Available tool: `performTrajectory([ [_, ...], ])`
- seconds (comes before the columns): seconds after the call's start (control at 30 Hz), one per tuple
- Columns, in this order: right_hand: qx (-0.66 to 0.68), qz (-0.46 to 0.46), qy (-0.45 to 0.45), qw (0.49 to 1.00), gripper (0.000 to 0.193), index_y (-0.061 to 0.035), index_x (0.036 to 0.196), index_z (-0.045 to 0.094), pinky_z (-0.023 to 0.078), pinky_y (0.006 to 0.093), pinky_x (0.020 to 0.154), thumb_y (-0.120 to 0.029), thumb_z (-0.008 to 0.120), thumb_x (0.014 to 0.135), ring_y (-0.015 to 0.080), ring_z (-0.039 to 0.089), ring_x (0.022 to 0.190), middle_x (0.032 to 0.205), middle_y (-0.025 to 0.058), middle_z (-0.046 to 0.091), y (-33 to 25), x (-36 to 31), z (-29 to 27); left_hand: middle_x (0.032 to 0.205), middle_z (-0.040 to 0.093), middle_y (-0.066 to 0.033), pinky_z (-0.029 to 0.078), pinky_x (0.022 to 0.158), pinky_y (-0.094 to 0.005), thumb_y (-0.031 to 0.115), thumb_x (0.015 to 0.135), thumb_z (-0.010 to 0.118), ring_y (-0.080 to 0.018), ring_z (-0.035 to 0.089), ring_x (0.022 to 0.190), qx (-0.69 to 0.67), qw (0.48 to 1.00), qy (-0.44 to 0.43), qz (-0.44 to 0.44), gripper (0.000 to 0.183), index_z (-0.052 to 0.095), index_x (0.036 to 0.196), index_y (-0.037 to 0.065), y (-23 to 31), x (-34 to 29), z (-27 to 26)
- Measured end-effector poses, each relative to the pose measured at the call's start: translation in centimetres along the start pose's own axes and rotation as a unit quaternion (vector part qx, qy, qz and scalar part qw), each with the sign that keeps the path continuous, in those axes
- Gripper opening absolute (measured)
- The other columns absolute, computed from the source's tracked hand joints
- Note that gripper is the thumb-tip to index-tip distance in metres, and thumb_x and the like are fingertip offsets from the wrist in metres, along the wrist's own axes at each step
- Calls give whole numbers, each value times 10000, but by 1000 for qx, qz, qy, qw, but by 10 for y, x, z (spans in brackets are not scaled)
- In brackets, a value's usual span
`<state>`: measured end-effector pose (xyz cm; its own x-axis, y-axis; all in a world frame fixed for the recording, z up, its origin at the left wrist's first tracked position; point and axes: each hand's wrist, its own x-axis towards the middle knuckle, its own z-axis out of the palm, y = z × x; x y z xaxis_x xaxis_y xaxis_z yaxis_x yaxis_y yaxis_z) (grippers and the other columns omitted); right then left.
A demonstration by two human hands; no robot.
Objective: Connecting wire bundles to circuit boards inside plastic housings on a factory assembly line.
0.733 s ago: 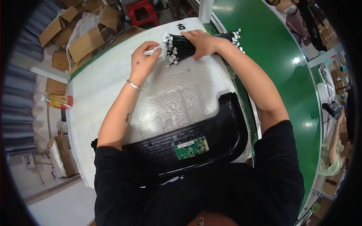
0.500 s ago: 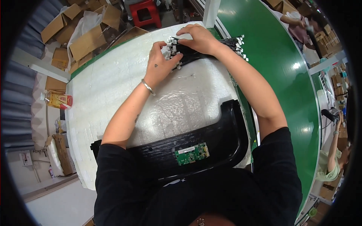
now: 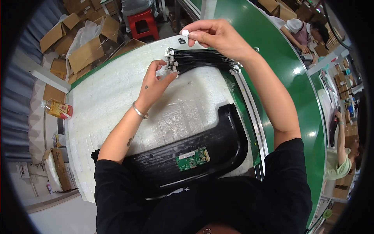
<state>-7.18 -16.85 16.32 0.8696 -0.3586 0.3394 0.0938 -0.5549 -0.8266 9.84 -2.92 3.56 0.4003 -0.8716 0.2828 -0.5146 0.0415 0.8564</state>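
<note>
Head: one cable bundle (image 3: 200, 58), one board (image 3: 193, 159).

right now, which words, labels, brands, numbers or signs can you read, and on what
I don't copy printed wording, but it stands here:
Mat: one bold black character, far edge
Bottle: printed red and yellow label
Board: white sticker, too small to read
White connector in right hand: no readable text

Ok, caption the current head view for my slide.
Right hand pinches a white connector; left hand beside bundled black cables.
</note>
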Motion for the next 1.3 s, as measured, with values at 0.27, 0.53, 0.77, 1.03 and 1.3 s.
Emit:
performTrajectory([
  [0.27,-85,172,-96,977,121,26,880,630,433,264,524,-79,625,820,118,572,583,682,73,640,-52,-79,38,865,615,-33,456,730,-251,319,948,451,-97,576,830,-214,946,-237,-52,300,590,983,55,82,-52,-9],
  [0.53,-406,-174,-37,896,83,-56,703,535,462,304,500,-113,580,662,205,553,636,668,48,483,-4,-182,96,723,560,67,381,585,-150,264,936,500,-5,482,664,-141,898,-392,-144,213,584,848,89,62,-117,27],
  [0.77,-403,-99,-182,892,79,-5,700,546,504,314,546,-66,571,656,216,597,681,703,73,503,-15,-224,99,822,593,-29,454,620,-259,227,824,635,-164,550,714,176,933,-221,224,251,570,1000,62,56,-131,18],
  [1.03,-376,-63,-222,897,77,14,704,576,519,332,572,-17,593,636,224,613,704,714,78,534,-10,-215,100,775,518,-48,477,601,-328,216,870,549,-225,557,760,299,912,-152,236,132,555,944,107,26,-142,34],
  [1.3,-328,-93,-220,914,61,9,669,539,510,334,554,-12,587,637,227,598,679,726,85,516,-3,-219,96,767,519,-41,473,586,-328,204,876,538,-214,549,743,313,914,-139,217,108,555,929,111,29,-148,40],
])
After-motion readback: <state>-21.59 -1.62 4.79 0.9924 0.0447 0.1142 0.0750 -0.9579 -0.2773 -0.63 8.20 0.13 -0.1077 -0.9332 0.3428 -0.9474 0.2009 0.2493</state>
